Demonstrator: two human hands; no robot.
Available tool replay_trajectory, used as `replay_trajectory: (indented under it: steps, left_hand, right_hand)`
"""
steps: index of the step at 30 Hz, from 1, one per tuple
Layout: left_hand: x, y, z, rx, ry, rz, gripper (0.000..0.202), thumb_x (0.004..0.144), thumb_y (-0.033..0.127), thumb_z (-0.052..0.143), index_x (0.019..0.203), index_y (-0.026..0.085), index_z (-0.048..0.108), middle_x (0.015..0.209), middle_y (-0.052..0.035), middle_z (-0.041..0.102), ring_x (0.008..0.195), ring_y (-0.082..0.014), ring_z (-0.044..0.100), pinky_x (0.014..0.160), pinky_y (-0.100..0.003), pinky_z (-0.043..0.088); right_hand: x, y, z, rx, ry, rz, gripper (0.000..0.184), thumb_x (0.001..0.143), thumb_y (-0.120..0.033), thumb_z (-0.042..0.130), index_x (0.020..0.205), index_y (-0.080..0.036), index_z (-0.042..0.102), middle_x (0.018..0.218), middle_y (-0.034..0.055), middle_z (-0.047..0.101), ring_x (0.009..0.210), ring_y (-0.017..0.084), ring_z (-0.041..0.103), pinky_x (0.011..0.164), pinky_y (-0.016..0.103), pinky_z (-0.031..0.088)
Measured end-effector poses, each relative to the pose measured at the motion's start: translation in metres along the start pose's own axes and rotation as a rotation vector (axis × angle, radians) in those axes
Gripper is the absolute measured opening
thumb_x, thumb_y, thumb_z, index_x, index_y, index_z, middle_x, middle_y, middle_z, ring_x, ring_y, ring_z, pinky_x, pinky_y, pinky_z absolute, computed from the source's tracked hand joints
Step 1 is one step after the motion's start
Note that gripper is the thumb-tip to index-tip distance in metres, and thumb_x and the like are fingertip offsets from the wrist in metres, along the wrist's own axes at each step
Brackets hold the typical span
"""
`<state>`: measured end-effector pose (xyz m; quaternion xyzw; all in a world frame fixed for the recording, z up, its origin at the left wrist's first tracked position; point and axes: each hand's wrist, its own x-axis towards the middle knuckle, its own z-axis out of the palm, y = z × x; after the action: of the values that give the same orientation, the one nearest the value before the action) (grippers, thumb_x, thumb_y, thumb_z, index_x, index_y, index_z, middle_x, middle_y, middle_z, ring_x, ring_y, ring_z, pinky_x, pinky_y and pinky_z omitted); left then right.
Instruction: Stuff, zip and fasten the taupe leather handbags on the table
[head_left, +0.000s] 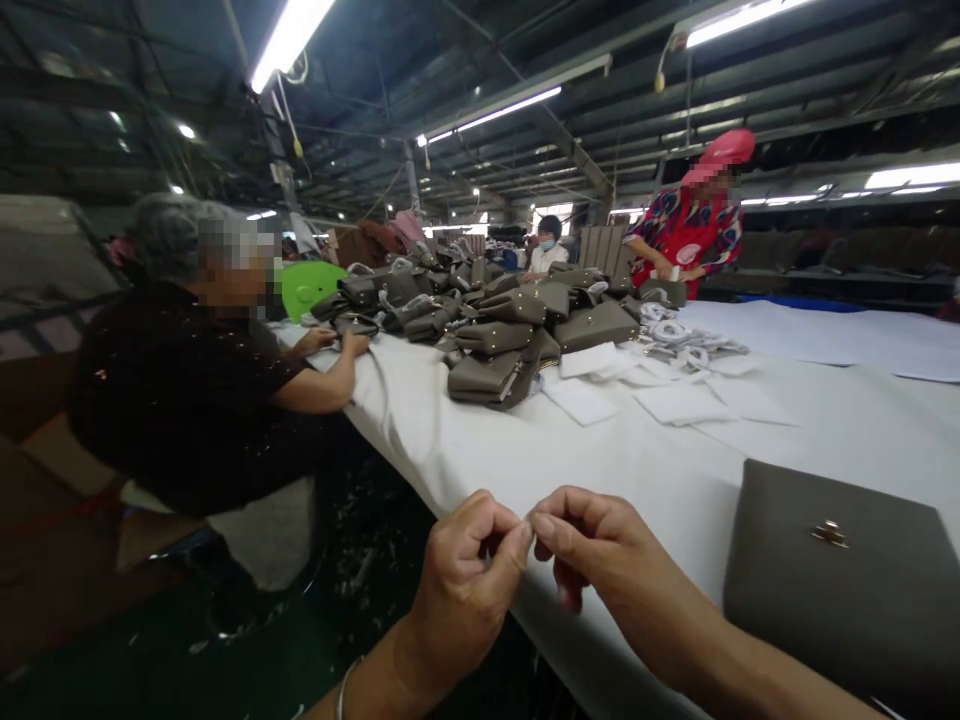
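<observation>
My left hand [471, 570] and my right hand [600, 545] meet fingertip to fingertip over the near edge of the white-covered table [525, 450]. Thumb and forefinger are pinched together on each. Whatever lies between them, if anything, is too small to make out. To the right of my right hand, a dark olive-grey handbag [840, 580] lies flat on the table, with a small gold-coloured clasp [829, 534] on its front. Neither hand touches the bag's front panel.
A heap of similar grey bags [495, 335] covers the table's far middle. White sheets [589, 400] and wrapped straps [675, 335] lie beside it. One person [195, 380] sits at the left, another in a red apron [686, 250] stands behind, and a masked person [549, 250] is farther back.
</observation>
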<state>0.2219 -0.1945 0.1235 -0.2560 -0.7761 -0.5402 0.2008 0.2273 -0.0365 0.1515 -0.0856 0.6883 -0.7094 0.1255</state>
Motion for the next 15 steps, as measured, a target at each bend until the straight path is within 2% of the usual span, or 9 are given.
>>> replay_trajectory:
  steps: [2, 4, 6, 8, 9, 10, 12, 13, 15]
  left_hand:
    - [-0.009, -0.009, -0.018, 0.01, -0.006, 0.003, 0.023, 0.09, 0.024, 0.051, 0.069, 0.016, 0.056, 0.064, 0.0029, 0.048, 0.06, -0.0076, 0.046, 0.058, -0.021, 0.036]
    - [-0.018, -0.018, -0.033, 0.03, 0.01, -0.023, 0.023, 0.091, 0.024, 0.052, 0.07, 0.016, 0.056, 0.065, 0.0026, 0.049, 0.062, -0.0077, 0.047, 0.059, -0.021, 0.036]
    - [-0.024, -0.03, -0.046, 0.044, 0.057, -0.09, 0.025, 0.09, 0.026, 0.053, 0.067, 0.016, 0.055, 0.065, 0.0027, 0.048, 0.061, -0.0077, 0.046, 0.059, -0.021, 0.036]
    - [-0.026, -0.044, -0.055, -0.015, 0.109, -0.192, 0.031, 0.089, 0.029, 0.055, 0.062, 0.016, 0.051, 0.061, 0.0034, 0.045, 0.058, -0.0077, 0.043, 0.057, -0.021, 0.035]
    - [-0.027, -0.052, -0.059, -0.09, 0.133, -0.248, 0.033, 0.089, 0.031, 0.055, 0.06, 0.016, 0.049, 0.06, 0.0037, 0.043, 0.057, -0.0077, 0.042, 0.055, -0.021, 0.034]
    - [-0.026, -0.06, -0.062, -0.19, 0.16, -0.305, 0.032, 0.088, 0.032, 0.055, 0.061, 0.017, 0.05, 0.06, 0.0038, 0.044, 0.057, -0.0081, 0.042, 0.055, -0.021, 0.034]
    - [-0.025, -0.076, -0.069, -0.401, 0.239, -0.383, 0.017, 0.085, 0.026, 0.058, 0.07, 0.017, 0.056, 0.066, 0.0026, 0.051, 0.063, -0.0096, 0.047, 0.06, -0.021, 0.038]
    - [-0.025, -0.084, -0.073, -0.473, 0.296, -0.387, 0.007, 0.081, 0.019, 0.059, 0.074, 0.018, 0.059, 0.071, 0.0018, 0.055, 0.068, -0.0106, 0.05, 0.064, -0.022, 0.04]
    - [-0.027, -0.098, -0.083, -0.533, 0.413, -0.349, 0.01, 0.071, 0.008, 0.059, 0.071, 0.018, 0.061, 0.073, 0.0012, 0.058, 0.073, -0.0121, 0.053, 0.07, -0.023, 0.041]
  right_hand:
    - [0.011, 0.009, 0.018, 0.07, -0.054, 0.022, 0.034, 0.081, -0.047, 0.06, 0.072, -0.015, 0.051, 0.062, -0.0037, 0.048, 0.046, 0.006, 0.043, 0.045, 0.02, 0.034]
    - [0.02, 0.018, 0.035, 0.022, -0.098, 0.031, 0.032, 0.084, -0.046, 0.056, 0.072, -0.017, 0.047, 0.057, -0.0055, 0.044, 0.044, 0.007, 0.041, 0.043, 0.02, 0.033]
    - [0.027, 0.028, 0.054, -0.19, -0.116, -0.029, 0.026, 0.088, -0.041, 0.048, 0.075, -0.018, 0.046, 0.058, -0.0049, 0.044, 0.047, 0.009, 0.044, 0.045, 0.021, 0.034]
    - [0.035, 0.04, 0.073, -0.503, -0.179, -0.152, 0.014, 0.088, -0.03, 0.046, 0.083, -0.018, 0.049, 0.069, -0.0004, 0.054, 0.057, 0.012, 0.051, 0.053, 0.024, 0.039]
    - [0.039, 0.048, 0.083, -0.683, -0.237, -0.206, 0.008, 0.084, -0.024, 0.049, 0.087, -0.017, 0.051, 0.077, 0.0026, 0.059, 0.063, 0.014, 0.054, 0.057, 0.026, 0.041]
    - [0.044, 0.056, 0.092, -0.862, -0.312, -0.248, 0.011, 0.079, -0.019, 0.052, 0.089, -0.016, 0.053, 0.086, 0.0058, 0.062, 0.07, 0.017, 0.056, 0.061, 0.028, 0.043]
    - [0.054, 0.075, 0.106, -1.142, -0.503, -0.279, 0.02, 0.07, -0.015, 0.059, 0.09, -0.015, 0.057, 0.099, 0.0096, 0.064, 0.081, 0.023, 0.058, 0.066, 0.031, 0.044]
    - [0.058, 0.084, 0.11, -1.223, -0.599, -0.272, 0.02, 0.066, -0.016, 0.061, 0.086, -0.016, 0.058, 0.099, 0.009, 0.065, 0.083, 0.024, 0.059, 0.068, 0.032, 0.044]
    - [0.064, 0.096, 0.112, -1.227, -0.697, -0.258, 0.012, 0.066, -0.016, 0.062, 0.078, -0.018, 0.059, 0.094, 0.0041, 0.067, 0.084, 0.022, 0.06, 0.071, 0.029, 0.044]
